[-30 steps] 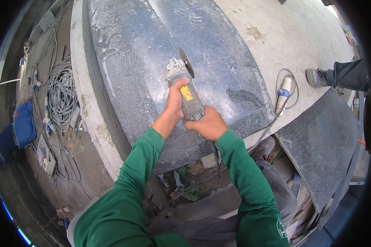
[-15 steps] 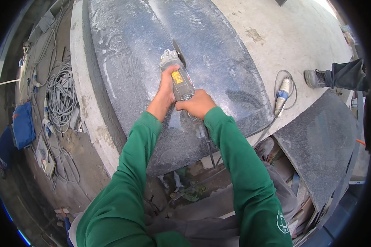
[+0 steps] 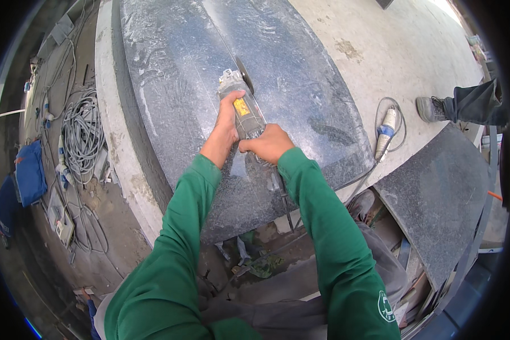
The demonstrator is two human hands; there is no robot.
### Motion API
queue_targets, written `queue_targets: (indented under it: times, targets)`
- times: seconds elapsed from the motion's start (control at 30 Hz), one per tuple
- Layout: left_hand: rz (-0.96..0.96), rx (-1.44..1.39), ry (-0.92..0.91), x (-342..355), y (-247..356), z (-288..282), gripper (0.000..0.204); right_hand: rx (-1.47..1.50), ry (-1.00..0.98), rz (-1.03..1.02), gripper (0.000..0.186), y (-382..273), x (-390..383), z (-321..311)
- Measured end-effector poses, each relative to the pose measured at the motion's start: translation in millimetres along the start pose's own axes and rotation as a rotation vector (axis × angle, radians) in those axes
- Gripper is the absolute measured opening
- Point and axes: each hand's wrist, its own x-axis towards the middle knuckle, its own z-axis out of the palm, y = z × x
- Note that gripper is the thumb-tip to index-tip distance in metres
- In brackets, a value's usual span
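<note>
Both hands hold a dusty angle grinder over a dark, dust-streaked stone slab. My left hand wraps the front of the body, its thumb lying across the top near a yellow label. Farther back, my right hand is closed around the rear handle, where the cord leaves toward me. The thin cutting disc stands on edge at the right of the grinder's head. It lines up with a straight groove running away across the slab. Whether its lower edge is in the stone is hard to see.
A power cord runs right to a white-and-blue connector on the concrete. Another person's shoe is beyond it. A second stone slab leans at right. Coiled grey cable and blue cloth lie left, past a concrete ledge.
The whole view has shifted very slightly left. Both hands keep their grip, and the grinder stays in nearly the same place on the slab.
</note>
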Motion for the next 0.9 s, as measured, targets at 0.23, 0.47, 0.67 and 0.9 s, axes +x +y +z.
queue_targets:
  times: [0.23, 0.47, 0.67, 0.9]
  targets:
    - [0.004, -0.012, 0.036, -24, -22, 11, 0.044, 0.015, -0.011, -0.059, 0.043, 26, -20, 0]
    - [-0.027, -0.01, 0.057, -44, -43, 12, 0.047, 0.059, -0.035, -0.048, 0.049, 41, -47, 0]
    - [0.002, 0.041, 0.062, -50, -47, 14, 0.046, 0.049, -0.026, -0.057, 0.048, 42, -53, -1]
    - [-0.017, 0.048, 0.08, -60, -50, 17, 0.049, 0.082, 0.018, -0.114, 0.044, 48, -62, 5]
